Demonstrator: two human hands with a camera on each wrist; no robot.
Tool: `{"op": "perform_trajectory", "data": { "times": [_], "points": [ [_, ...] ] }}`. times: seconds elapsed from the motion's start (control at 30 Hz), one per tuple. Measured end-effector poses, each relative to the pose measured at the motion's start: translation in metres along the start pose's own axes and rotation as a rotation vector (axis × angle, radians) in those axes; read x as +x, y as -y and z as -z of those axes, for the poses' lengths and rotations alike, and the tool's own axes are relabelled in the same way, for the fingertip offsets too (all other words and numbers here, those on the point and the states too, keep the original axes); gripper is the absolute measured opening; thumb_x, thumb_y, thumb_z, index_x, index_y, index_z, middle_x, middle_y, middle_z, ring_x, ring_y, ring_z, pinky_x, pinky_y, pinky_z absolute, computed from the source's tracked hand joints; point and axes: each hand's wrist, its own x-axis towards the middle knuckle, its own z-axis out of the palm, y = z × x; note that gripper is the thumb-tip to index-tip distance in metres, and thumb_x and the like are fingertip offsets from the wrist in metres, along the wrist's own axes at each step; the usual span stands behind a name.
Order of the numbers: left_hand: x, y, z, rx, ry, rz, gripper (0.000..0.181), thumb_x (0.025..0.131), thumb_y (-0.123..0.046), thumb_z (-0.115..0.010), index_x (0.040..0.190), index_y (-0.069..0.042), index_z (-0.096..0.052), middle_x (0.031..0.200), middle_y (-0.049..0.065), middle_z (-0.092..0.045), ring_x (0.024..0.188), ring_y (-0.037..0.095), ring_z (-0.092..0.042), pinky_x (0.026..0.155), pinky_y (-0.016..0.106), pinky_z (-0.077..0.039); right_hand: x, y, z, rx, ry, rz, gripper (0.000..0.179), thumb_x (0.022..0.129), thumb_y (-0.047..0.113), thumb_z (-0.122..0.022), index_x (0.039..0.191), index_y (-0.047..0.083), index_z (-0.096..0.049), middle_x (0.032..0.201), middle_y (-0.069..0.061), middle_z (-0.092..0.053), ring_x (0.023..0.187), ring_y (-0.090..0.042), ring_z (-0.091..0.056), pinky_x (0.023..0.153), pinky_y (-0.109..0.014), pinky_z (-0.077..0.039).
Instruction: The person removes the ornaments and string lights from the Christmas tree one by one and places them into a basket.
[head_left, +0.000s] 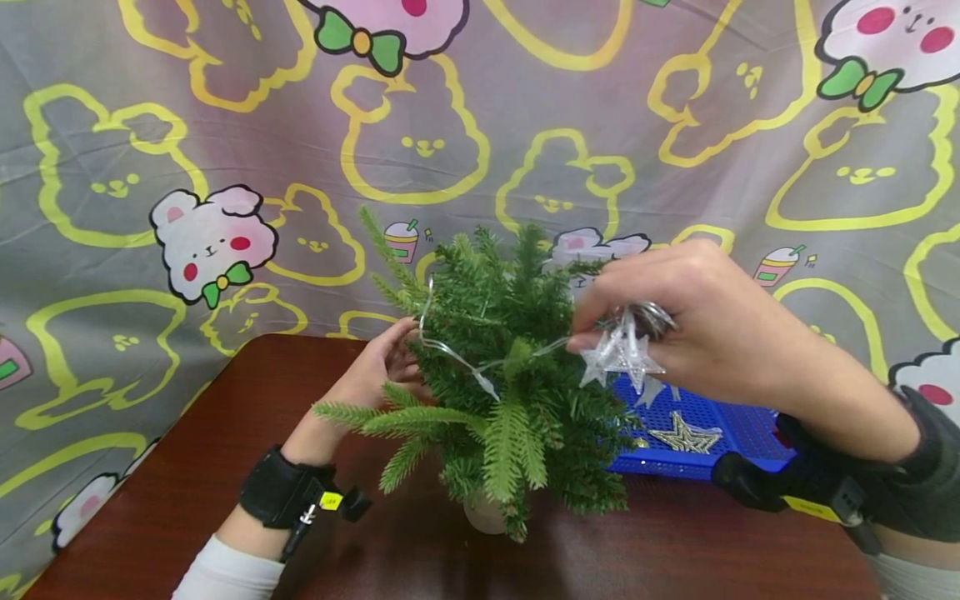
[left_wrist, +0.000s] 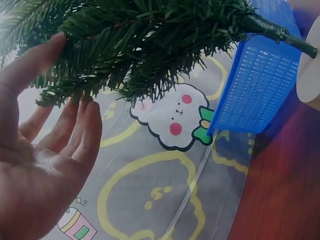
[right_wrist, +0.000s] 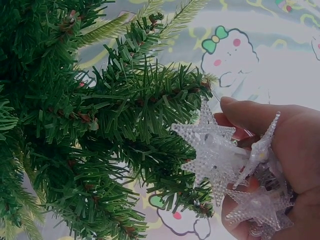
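Note:
A small artificial Christmas tree stands on the table, its pale base showing below the branches. My right hand grips a bunch of star string lights at the tree's right side. Clear plastic stars hang out between its fingers and thumb. From that bunch a clear wire runs across the front of the tree to its upper left. My left hand is at the tree's left side, partly hidden by branches. In the left wrist view its loosely bent fingers and thumb lie about a branch tip.
A blue plastic basket sits behind and right of the tree, with a gold star ornament in it. The dark red wooden table ends at a grey cartoon-print curtain.

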Motion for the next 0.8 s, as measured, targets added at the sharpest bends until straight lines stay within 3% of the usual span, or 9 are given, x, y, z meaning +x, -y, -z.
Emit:
{"op": "perform_trajectory", "data": {
  "times": [0.07,0.17,0.33,0.47,0.63,0.7,0.8],
  "points": [
    [0.0001,-0.0005,-0.0017,0.015,0.008,-0.007,0.097,0.079,0.004,-0.073,0.156,0.001,-0.014,0.087,-0.004,-0.045,0.072,0.007,-0.042,0.072,0.021,-0.046,-0.0001,0.0004,0.0001,-0.003,0.005,-0.003,0.025,0.077,0.005,-0.081,0.087,0.025,-0.071,0.083,0.021,-0.066,0.067,0.009,-0.05,0.057,-0.01,-0.037],
    [0.0002,-0.0008,-0.0036,0.062,0.015,-0.032,0.097,0.077,0.0,-0.077,0.154,0.005,-0.018,0.07,-0.005,-0.041,0.065,0.008,-0.04,0.066,0.025,-0.045,-0.0002,0.0008,-0.0001,-0.006,0.008,-0.003,0.024,0.077,0.006,-0.081,0.086,0.025,-0.071,0.083,0.021,-0.066,0.067,0.009,-0.05,0.058,-0.01,-0.038],
    [0.0016,0.0011,-0.0037,0.146,-0.026,-0.049,0.092,0.078,0.001,-0.073,0.153,0.008,-0.02,0.068,-0.007,-0.046,0.062,0.007,-0.042,0.062,0.025,-0.041,-0.0002,0.0009,-0.0008,-0.009,0.003,0.001,0.023,0.077,0.007,-0.082,0.085,0.025,-0.071,0.082,0.021,-0.066,0.067,0.01,-0.052,0.059,-0.01,-0.04],
    [0.0028,0.0028,-0.0039,0.199,-0.064,-0.059,0.086,0.077,0.004,-0.072,0.15,0.01,-0.027,0.072,-0.006,-0.055,0.065,0.007,-0.052,0.064,0.024,-0.047,-0.0004,0.0003,-0.0012,0.001,-0.001,0.005,0.023,0.077,0.006,-0.082,0.085,0.024,-0.071,0.083,0.021,-0.067,0.068,0.01,-0.053,0.059,-0.01,-0.041],
    [0.0018,0.0048,-0.0058,0.204,-0.094,-0.162,0.069,0.076,0.009,-0.072,0.138,0.015,-0.043,0.076,-0.01,-0.066,0.064,0.003,-0.061,0.064,0.023,-0.054,-0.0016,-0.0013,-0.002,0.016,-0.005,0.012,0.023,0.076,0.005,-0.082,0.086,0.024,-0.071,0.084,0.019,-0.068,0.071,0.009,-0.057,0.062,-0.011,-0.044],
    [0.0009,0.0054,-0.0077,0.191,-0.102,-0.215,0.059,0.076,0.011,-0.072,0.131,0.014,-0.051,0.08,-0.016,-0.068,0.061,0.003,-0.061,0.061,0.024,-0.054,-0.0023,-0.002,-0.0016,0.009,0.001,0.004,0.026,0.076,0.002,-0.081,0.086,0.024,-0.071,0.084,0.02,-0.068,0.071,0.009,-0.056,0.061,-0.01,-0.042],
    [-0.001,0.0062,-0.0103,0.204,-0.129,-0.244,0.05,0.075,0.011,-0.073,0.122,0.009,-0.059,0.088,-0.022,-0.066,0.059,0.003,-0.06,0.058,0.024,-0.053,-0.0039,-0.0034,-0.0007,-0.006,0.011,-0.012,0.028,0.077,0.0,-0.078,0.088,0.025,-0.072,0.084,0.021,-0.068,0.069,0.008,-0.053,0.059,-0.01,-0.039]
  ]
}}
